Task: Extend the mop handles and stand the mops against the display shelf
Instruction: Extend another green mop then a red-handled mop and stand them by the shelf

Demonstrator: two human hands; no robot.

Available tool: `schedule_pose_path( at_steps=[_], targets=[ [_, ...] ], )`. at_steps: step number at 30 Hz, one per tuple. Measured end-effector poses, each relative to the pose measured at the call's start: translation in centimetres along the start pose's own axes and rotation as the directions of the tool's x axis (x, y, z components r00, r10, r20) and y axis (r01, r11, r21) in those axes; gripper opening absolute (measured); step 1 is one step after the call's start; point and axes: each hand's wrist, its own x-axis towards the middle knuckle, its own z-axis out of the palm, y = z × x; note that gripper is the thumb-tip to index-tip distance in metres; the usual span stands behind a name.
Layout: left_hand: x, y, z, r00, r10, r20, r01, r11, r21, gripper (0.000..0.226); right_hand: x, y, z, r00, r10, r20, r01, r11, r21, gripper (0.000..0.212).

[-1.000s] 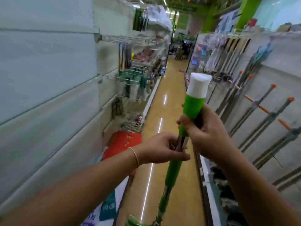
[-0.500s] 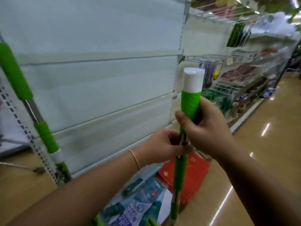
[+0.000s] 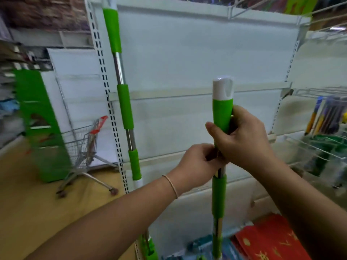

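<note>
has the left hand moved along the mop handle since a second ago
No. The left hand keeps pinching the mop handle just under the right hand; only the camera swung.

- A single head-worn wide-angle view looked forward and slightly down, straight at the white display shelf [image 3: 197,59].
- It sat close: both hands [image 3: 242,141] filled the centre, forearms entering from the bottom edge.
</note>
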Motion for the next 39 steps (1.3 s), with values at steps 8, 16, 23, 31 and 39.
schedule_pose_path(
  at_steps=[8, 16, 23, 31, 39],
  targets=[
    [2.0, 3.0, -6.5, 0.993, 0.071, -0.096, -0.069, 0.997, 0.027, 0.024, 4.9, -4.9, 3.9, 0.981, -0.129, -0.145, 0.132, 0.991, 0.013, 0.029],
    [3.1, 8.2, -12.2, 0.974, 0.159, -0.162, -0.137, 0.981, 0.139, 0.018, 10.3, -9.2, 5.1, 0.939, -0.292, -0.181, 0.304, 0.952, 0.042, 0.03],
    [3.2, 11.3, -14.6, 0.968, 0.103, -0.228, -0.063, 0.982, 0.179, 0.012, 13.2, -10.7, 6.0, 0.923, -0.366, -0.118, 0.38, 0.915, 0.133, 0.029],
    [2.9, 12.8, -15.9, 0.935, 0.131, -0.329, -0.071, 0.979, 0.19, 0.015, 14.4, -12.4, 6.3, 0.867, -0.476, -0.148, 0.498, 0.837, 0.227, 0.036],
    [1.1, 15.0, -17.6, 0.901, 0.197, -0.387, -0.11, 0.966, 0.235, 0.022, 15.2, -15.4, 6.6, 0.815, -0.536, -0.221, 0.579, 0.76, 0.294, 0.028]
  ],
)
